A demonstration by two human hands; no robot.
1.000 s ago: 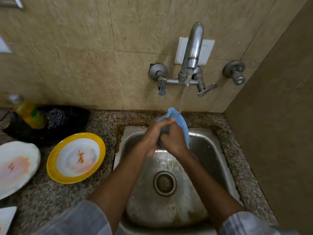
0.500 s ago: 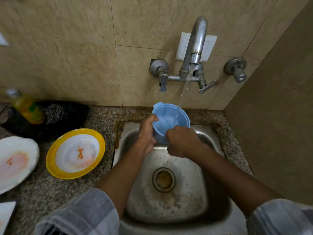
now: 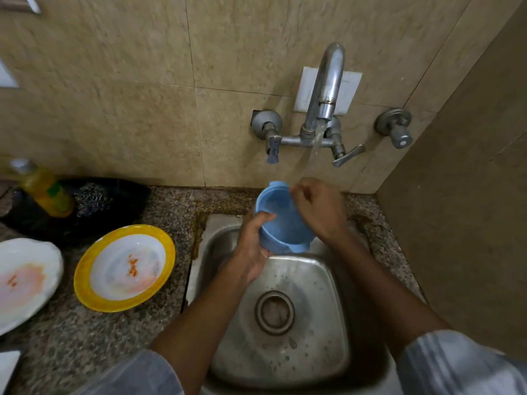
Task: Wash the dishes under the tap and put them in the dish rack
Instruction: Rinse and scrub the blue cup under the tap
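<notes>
A: Where is the blue bowl (image 3: 281,220) just now?

B: Over the back of the sink (image 3: 328,280), just below the tap (image 3: 325,92) and a little to its left. The left hand (image 3: 252,249) grips its near wall, thumb hooked over the rim. The right hand (image 3: 320,209) sits at the far rim with fingers loosely curled; I cannot tell whether its grip is clamped on the bowl or only rubbing it. The water seems to fall onto that hand.

A: How should the rinse be done well?

B: I'd tilt the mouth toward the stream, turn the bowl so water sweeps the whole inside, then tip it to drain into the sink. Wet plastic is slippery, so keep the left grip firm.

A: And after?

B: No rack is in view. The yellow-rimmed plate (image 3: 124,267) and white plate (image 3: 25,280) wait, stained, on the bench (image 3: 142,332) left of the sink.
</notes>
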